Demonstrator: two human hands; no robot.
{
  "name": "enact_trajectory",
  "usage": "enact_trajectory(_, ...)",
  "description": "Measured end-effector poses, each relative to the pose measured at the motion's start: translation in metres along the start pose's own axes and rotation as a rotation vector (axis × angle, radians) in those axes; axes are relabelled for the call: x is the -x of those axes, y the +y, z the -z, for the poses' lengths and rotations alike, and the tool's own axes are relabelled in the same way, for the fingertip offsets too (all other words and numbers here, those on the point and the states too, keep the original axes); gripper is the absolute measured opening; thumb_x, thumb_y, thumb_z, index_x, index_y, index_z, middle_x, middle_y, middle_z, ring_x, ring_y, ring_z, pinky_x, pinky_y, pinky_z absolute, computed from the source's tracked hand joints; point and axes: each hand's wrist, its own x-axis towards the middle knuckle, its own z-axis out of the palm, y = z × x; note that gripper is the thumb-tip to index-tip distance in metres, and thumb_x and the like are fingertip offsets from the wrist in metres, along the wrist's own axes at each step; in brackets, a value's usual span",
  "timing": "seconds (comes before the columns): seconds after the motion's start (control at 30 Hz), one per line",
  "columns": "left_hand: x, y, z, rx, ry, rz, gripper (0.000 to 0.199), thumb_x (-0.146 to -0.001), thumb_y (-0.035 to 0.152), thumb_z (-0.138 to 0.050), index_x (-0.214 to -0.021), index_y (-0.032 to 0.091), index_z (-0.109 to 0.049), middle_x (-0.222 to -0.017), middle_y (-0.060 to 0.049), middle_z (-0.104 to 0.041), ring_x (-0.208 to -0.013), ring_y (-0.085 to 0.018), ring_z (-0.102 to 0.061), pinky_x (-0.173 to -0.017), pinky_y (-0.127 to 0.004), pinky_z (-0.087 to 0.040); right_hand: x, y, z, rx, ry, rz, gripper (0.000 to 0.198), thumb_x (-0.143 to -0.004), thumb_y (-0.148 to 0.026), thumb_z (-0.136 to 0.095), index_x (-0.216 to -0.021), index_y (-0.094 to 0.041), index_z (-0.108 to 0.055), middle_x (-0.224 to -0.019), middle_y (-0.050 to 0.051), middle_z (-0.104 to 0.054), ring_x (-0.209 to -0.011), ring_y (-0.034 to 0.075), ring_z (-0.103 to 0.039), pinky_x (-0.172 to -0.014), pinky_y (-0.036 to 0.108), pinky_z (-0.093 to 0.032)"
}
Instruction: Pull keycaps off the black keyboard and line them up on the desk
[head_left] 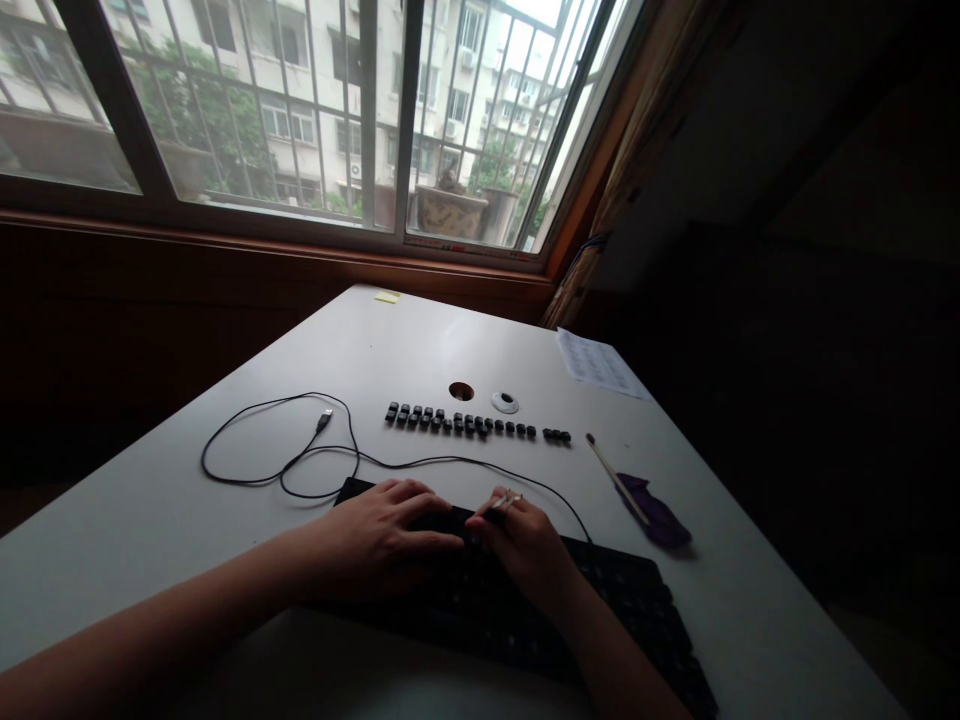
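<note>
While the left hand (386, 525) rests palm-down with fingers slightly parted on the black rectangular keyboard (619, 580), the right hand (517, 535) is closed, its thumb and curled fingers clamped around a thin, light-coloured, wire-like metal tool (508, 500). The tool lies across the right fingers, above the keyboard's rear section. The keyboard lies directly beneath both hands, extending rightward past the right forearm. Its surface is dark, with key markings mostly illegible. Small black square keycaps (448, 426) stand in rows beyond its rear edge.
</note>
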Motion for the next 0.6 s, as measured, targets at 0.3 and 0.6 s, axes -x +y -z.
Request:
enact_trajectory(0.3,0.0013,0.0021,0.0011,-0.049,0.013,-0.033,0.044,-0.095,0.034,-0.057,-0.138,0.037,-0.051,-0.14,-0.006,-0.051,-0.122,-0.03,-0.048,-0.1,-0.045,-0.045,-0.0032,0.004,0.0035,-0.131,-0.005,-0.099,0.021,-0.094,-0.03,-0.059,-0.078,-0.019,-0.066,-0.074,0.002,-0.061,-0.069,0.016,-0.061,-0.067,0.029,-0.048)
enact_trajectory(0.6,0.0017,0.0017,0.0015,-0.047,0.015,-0.044,0.045,-0.094,0.035,-0.057,-0.139,0.037,-0.05,-0.139,-0.005,-0.051,-0.12,-0.03,-0.048,-0.101,-0.044,-0.042,0.0002,-0.0035,0.0044,-0.113,0.018,-0.024,0.019,-0.094,-0.027,-0.059,-0.078,-0.019,-0.066,-0.072,0.001,-0.057,-0.065,0.015,-0.057,-0.064,0.028,-0.046)
